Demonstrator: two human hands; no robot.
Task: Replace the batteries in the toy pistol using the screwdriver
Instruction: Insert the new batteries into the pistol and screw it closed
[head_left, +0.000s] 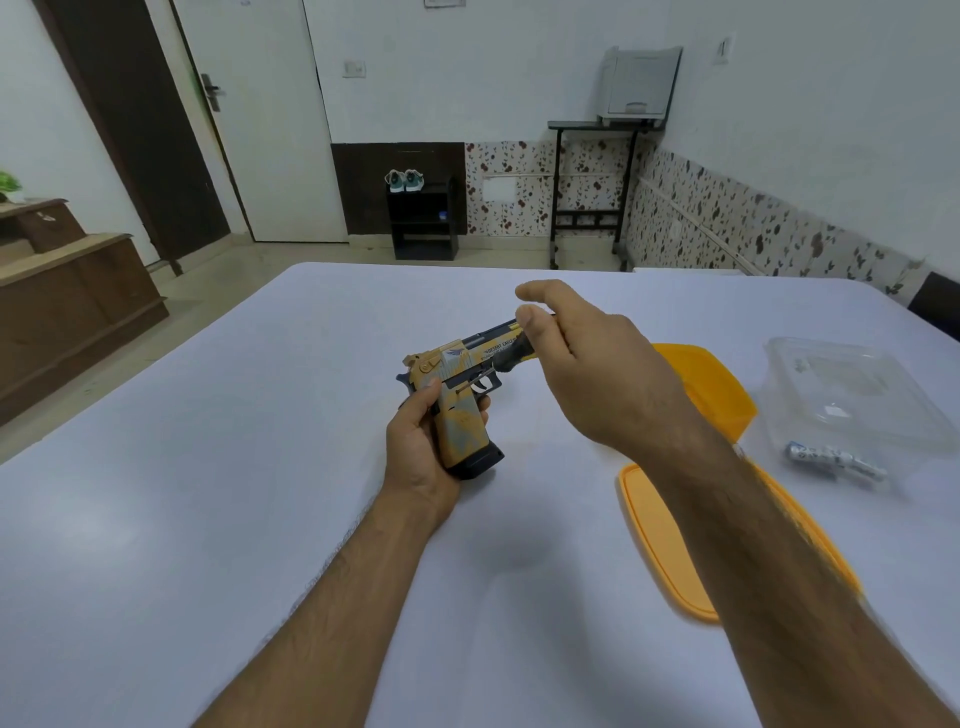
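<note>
One toy pistol (464, 384) above the table (208, 467), grip clasped in left hand (421, 447). One screwdriver (511, 356) pinched in right hand (587, 364), tip at trigger area. One orange lid (670, 540), one clear container (852, 389), batteries (836, 460) uncountable.

A flat orange plastic lid (670, 545) lies on the white table (208, 493) at four o'clock, a clear plastic box (852, 395) at three o'clock, and two white shoes (405, 181) sit on a black shelf (423, 223) at twelve o'clock.
</note>
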